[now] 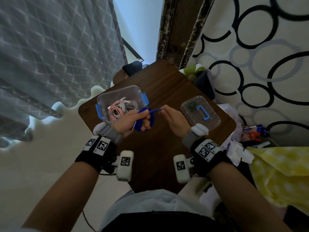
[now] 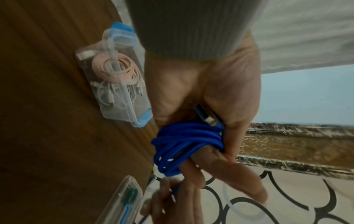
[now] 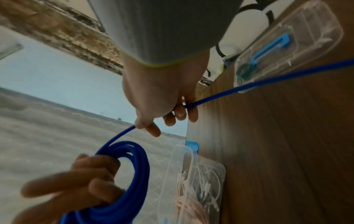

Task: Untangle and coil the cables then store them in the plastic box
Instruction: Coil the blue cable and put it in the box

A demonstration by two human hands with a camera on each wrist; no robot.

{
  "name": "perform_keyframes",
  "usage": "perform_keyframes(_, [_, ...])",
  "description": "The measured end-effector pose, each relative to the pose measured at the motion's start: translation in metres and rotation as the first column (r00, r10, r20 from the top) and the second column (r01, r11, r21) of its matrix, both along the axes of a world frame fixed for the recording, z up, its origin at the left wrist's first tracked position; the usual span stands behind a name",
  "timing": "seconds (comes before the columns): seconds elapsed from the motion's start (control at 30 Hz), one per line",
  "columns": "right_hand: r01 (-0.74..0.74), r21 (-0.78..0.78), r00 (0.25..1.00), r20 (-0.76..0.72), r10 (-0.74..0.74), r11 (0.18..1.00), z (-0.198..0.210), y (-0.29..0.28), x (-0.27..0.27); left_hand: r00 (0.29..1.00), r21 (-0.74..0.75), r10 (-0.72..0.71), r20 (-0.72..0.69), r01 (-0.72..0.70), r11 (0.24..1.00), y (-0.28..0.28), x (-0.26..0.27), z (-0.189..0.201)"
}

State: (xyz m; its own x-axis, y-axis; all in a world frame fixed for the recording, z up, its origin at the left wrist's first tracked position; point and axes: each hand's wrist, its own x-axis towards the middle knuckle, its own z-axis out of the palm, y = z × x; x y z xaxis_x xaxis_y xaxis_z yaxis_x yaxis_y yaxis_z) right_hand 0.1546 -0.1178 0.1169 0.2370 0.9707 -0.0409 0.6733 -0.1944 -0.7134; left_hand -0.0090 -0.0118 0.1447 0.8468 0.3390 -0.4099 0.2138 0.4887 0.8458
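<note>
Head view shows our left hand (image 1: 128, 122) gripping the mostly wound blue cable (image 1: 145, 120) while our right hand (image 1: 173, 121) pinches its tail, pink and white cables (image 1: 119, 108) already in the plastic box (image 1: 107, 96), lid (image 1: 200, 113) still off.

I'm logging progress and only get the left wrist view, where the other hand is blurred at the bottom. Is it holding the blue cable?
Observer: Yes, the right hand pinches the blue cable; a free tail runs on past its fingers.
Operator: Where does that tail go?
Observer: Across the clear lid with the blue handle.
Operator: Is the plastic box open?
Observer: Yes. The plastic box sits uncovered on the table.
</note>
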Motion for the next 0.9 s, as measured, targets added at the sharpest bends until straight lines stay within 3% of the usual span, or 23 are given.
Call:
perform_keyframes(0.2, [0.015,-0.182,0.948,-0.311,-0.072,0.983,-0.002,0.013,-0.019,0.965,-0.088,0.221,0.145,-0.21,0.974,-0.003,0.011,0.011])
perform_keyframes(0.3, [-0.041,-0.262,0.944,-0.326,-0.049,0.964,0.0,0.015,-0.026,0.956,-0.081,0.253,0.151,-0.243,0.967,-0.004,0.01,0.009])
perform_keyframes(0.43, [-0.18,-0.339,0.962,-0.256,0.094,0.923,-0.003,0.009,-0.034,0.917,-0.124,0.345,0.201,-0.326,0.937,-0.001,0.011,0.007])
perform_keyframes(0.57, [-0.218,-0.278,0.974,-0.117,0.193,0.935,0.004,0.008,-0.036,0.955,0.256,0.244,0.166,-0.281,0.925,0.0,0.018,0.005])
perform_keyframes(0.67, [-0.27,-0.303,0.962,-0.053,0.267,0.914,0.011,0.014,-0.037,0.969,0.42,0.192,0.155,-0.24,0.875,0.0,0.018,0.002])
perform_keyframes(0.8, [-0.244,-0.282,0.96,0.061,0.272,0.928,0.023,0.016,-0.034,0.996,0.741,0.086,-0.028,-0.037,0.671,0.003,0.025,-0.005])
perform_keyframes(0.9, [-0.193,-0.198,0.953,0.195,0.231,0.961,0.034,0.014,-0.027,0.971,0.859,0.131,-0.199,0.109,0.5,0.005,0.025,-0.015])
